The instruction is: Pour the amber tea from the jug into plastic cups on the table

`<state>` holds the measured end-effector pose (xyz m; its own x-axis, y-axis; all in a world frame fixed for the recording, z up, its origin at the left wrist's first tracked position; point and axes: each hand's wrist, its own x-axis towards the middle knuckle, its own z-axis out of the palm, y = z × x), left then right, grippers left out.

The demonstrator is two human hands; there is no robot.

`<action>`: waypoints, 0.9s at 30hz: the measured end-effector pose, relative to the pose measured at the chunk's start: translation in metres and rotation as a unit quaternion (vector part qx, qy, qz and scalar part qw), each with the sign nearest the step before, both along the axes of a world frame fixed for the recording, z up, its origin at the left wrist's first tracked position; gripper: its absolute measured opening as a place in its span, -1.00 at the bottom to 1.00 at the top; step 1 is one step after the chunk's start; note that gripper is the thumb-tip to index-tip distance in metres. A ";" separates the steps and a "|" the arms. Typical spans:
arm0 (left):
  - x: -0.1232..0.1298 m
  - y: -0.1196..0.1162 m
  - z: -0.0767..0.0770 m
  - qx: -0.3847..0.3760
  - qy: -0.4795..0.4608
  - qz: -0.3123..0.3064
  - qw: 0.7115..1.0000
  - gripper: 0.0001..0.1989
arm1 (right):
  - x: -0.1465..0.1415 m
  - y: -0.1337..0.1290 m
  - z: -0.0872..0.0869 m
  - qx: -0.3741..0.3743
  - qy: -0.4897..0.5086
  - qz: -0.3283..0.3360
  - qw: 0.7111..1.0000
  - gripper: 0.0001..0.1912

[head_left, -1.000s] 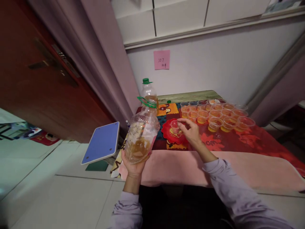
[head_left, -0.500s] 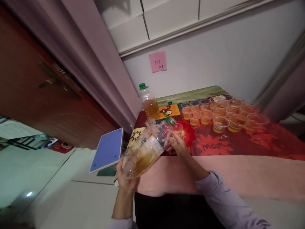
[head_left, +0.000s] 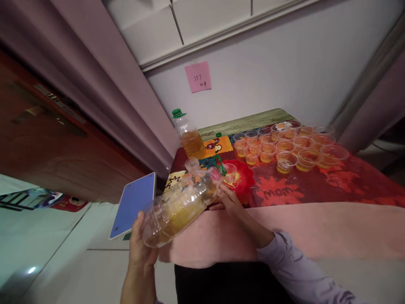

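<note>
A large clear plastic bottle (head_left: pixel 177 209) with some yellow liquid lies tilted in the air, its neck pointing up and right towards a red scalloped plate (head_left: pixel 247 185). My left hand (head_left: pixel 141 242) is wrapped round the bottle's base. Closed at the neck end, my right hand (head_left: pixel 229 202) grips the bottle by what looks like its handle. A clear plastic cup (head_left: pixel 230 171) stands on the plate beside the mouth. A green ring-like piece (head_left: pixel 219 165) hangs at the mouth. The exact contact of the right fingers is partly hidden.
Several clear cups (head_left: pixel 286 160) of amber liquid stand in rows on the right of the table. A second bottle (head_left: pixel 191 141) with a green cap stands at the back left. A small cup (head_left: pixel 192 164), a green cap (head_left: pixel 218 135) and a blue panel (head_left: pixel 134 202) are also here.
The bottle's base has come lower and to the left with my left hand. My right hand stays at the neck end. The whole view has shifted slightly.
</note>
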<state>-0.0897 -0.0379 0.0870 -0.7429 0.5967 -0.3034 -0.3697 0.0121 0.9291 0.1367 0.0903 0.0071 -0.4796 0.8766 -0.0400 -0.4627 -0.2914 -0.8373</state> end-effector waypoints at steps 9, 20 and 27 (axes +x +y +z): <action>0.007 0.010 0.015 -0.013 0.017 0.000 1.000 -0.44 | -0.010 0.008 -0.020 -0.084 0.053 0.042 0.994 -0.42; 0.008 0.018 0.022 -0.016 0.001 -0.003 1.000 -0.51 | -0.011 0.007 -0.021 -0.119 0.049 0.023 0.991 -0.38; 0.012 0.018 0.030 -0.011 0.016 0.001 1.000 -0.52 | -0.011 0.009 -0.021 -0.115 0.059 0.030 0.991 -0.41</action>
<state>-0.0779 -0.0198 0.1174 -0.7539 0.5882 -0.2928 -0.3395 0.0328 0.9400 0.1253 0.0989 -0.0142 -0.5435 0.8208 -0.1759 -0.5302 -0.4981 -0.6861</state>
